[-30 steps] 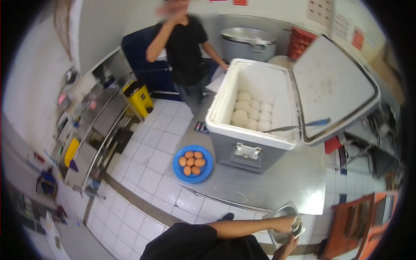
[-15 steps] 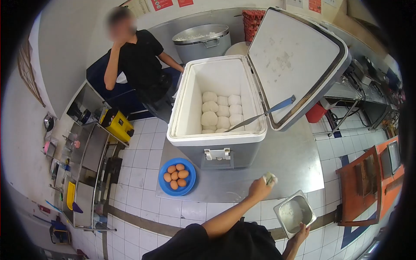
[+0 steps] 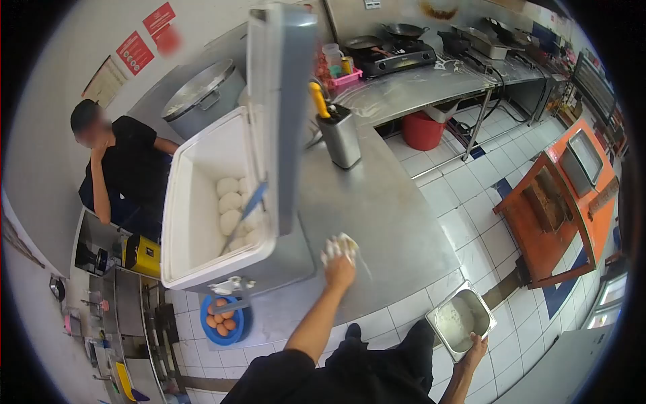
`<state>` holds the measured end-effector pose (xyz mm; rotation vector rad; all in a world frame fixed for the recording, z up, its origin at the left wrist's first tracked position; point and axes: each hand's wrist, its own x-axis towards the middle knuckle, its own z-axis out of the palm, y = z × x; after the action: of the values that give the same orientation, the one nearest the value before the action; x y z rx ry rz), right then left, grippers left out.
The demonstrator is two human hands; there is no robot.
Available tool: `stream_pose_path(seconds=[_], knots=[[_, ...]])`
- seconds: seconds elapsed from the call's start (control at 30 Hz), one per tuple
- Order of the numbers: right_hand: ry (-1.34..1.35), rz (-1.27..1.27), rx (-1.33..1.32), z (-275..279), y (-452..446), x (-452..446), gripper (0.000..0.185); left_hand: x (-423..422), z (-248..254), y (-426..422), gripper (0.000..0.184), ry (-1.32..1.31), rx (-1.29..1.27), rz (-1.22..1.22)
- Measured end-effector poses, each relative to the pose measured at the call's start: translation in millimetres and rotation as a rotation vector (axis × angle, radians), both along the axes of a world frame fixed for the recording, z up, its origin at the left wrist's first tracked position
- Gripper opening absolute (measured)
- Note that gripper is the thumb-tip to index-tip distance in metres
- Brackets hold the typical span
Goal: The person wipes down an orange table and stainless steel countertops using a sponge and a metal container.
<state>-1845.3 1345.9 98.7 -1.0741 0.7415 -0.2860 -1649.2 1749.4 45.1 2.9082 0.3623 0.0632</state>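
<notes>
My left hand (image 3: 340,268) is closed round a pale cloth (image 3: 341,248) and presses it on the steel table (image 3: 377,209), where a faint wet streak shows. My right hand (image 3: 473,351) grips the near rim of a square metal pan (image 3: 460,320), held beyond the table's front edge. Cloudy residue lies on the pan's bottom. Left of my left hand stands a cooler (image 3: 208,195) with its lid (image 3: 289,114) raised. Inside it are several white dough balls (image 3: 230,202) and a blue-handled utensil (image 3: 254,200).
Several brown eggs lie in a blue bowl (image 3: 210,326) at the table's front left. A knife block (image 3: 340,138) stands beyond the cooler. Another person (image 3: 128,155) is behind it, near a large pot (image 3: 205,97). An orange cart (image 3: 562,202) stands at right.
The view has turned right. My left hand has gone from the pan to the tabletop with the cloth. My right hand still holds the pan. The knife block and stove have come into view.
</notes>
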Motion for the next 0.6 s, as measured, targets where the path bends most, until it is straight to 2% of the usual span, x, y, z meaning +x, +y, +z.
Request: stream_pose_path(seconds=[0.03,0.07,0.13,0.2,0.3,0.37,0.4,0.43,0.47,0.53,0.57,0.6], knots=[[0.006,0.008,-0.001,-1.0,-15.4,7.5,0.039,24.3,15.5,-11.0,0.058,0.006,-0.001,0.008],[0.034,0.021,-0.035,0.9,-31.4,19.5,0.038,49.4,38.4,-27.4,0.057,0.116,-0.172,0.064],[0.061,0.072,-0.072,4.0,-60.5,55.5,0.038,76.0,32.9,-72.6,0.055,0.219,-0.351,0.156],[-0.047,0.155,-0.085,11.5,-89.8,82.3,0.037,69.4,-7.7,-140.1,0.046,-0.076,-0.124,-0.231],[0.052,0.305,-0.099,11.3,-147.4,126.4,0.035,15.9,1.4,-173.4,0.045,-0.029,-0.180,-0.268],[0.071,0.317,-0.071,9.0,-176.0,151.5,0.034,-18.6,-14.5,-129.6,0.049,0.062,-0.087,-0.106],[0.064,0.324,-0.056,9.3,-189.7,167.2,0.033,-26.6,-31.2,-100.5,0.050,-0.012,0.024,0.014],[0.075,0.318,-0.058,13.4,-200.3,181.7,0.033,-24.9,-46.0,-61.7,0.043,-0.106,-0.078,0.101],[0.079,0.338,-0.078,18.8,-209.2,196.4,0.032,-7.9,-45.8,-46.5,0.042,-0.166,-0.052,0.382],[0.101,0.391,-0.121,11.8,-234.3,221.5,0.029,64.6,21.0,-66.3,0.048,0.429,-0.375,0.670],[0.116,0.417,-0.129,11.2,-241.3,237.4,0.029,92.4,35.2,-94.8,0.044,0.363,-0.430,0.655],[0.091,0.431,-0.118,13.1,-244.0,258.9,0.028,116.7,28.9,-133.6,0.041,0.289,-0.485,0.645]])
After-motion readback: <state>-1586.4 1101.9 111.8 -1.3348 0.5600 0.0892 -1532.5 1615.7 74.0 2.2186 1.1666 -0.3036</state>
